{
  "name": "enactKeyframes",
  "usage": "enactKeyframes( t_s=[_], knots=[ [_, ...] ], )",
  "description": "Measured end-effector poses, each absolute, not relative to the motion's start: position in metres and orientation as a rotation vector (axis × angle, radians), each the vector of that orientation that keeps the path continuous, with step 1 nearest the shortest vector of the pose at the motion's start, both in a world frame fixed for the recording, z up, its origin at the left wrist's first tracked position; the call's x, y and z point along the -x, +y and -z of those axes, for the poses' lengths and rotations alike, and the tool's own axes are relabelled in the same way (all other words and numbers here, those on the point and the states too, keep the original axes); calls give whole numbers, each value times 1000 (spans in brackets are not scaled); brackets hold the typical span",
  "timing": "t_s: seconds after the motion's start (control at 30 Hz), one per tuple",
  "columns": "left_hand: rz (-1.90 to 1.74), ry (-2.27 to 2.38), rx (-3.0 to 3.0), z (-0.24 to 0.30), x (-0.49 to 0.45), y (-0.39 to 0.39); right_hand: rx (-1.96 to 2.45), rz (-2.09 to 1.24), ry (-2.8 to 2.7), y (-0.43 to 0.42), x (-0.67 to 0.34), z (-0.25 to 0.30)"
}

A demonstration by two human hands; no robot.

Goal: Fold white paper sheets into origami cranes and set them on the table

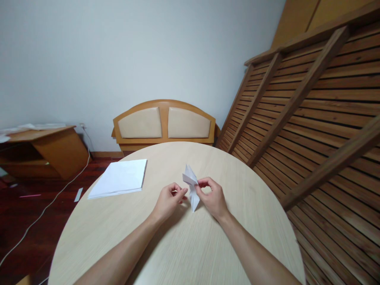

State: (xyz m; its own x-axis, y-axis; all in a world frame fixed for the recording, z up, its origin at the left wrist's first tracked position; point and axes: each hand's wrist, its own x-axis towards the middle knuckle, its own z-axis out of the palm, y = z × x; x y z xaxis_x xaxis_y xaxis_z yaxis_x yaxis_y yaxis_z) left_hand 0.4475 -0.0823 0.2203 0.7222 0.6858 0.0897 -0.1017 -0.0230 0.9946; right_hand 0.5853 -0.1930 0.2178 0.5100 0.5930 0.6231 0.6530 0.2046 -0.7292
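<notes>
Over the middle of a round counter [190, 253], the right hand [213, 196] clamps its grip on folded paper [190, 178]; the left hand [168, 201] curls just beside, closure unclear. Light, crushable, it should suit pinching at layered folds.

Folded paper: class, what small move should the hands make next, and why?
Probably the left hand should pinch the folded paper low down, to steady it. Only the right hand appears to grip it, from one side; the other hand is close beside it, seemingly without a hold.
</notes>
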Motion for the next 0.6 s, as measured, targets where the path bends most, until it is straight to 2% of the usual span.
enactKeyframes(
  t_s=[0.1, 0.2, 0.6],
  knots=[
    [-619, 400, -1404, -225, -445, -86, 1462, 343, -1259, -196, -584, -223],
    [-620, 294, -1327, -229, -444, -90, 1446, 489, -1365, -196, -581, -227],
    [-750, 402, -1413, -227, -445, -83, 1416, 456, -1615, -197, -573, -229]
  ],
)
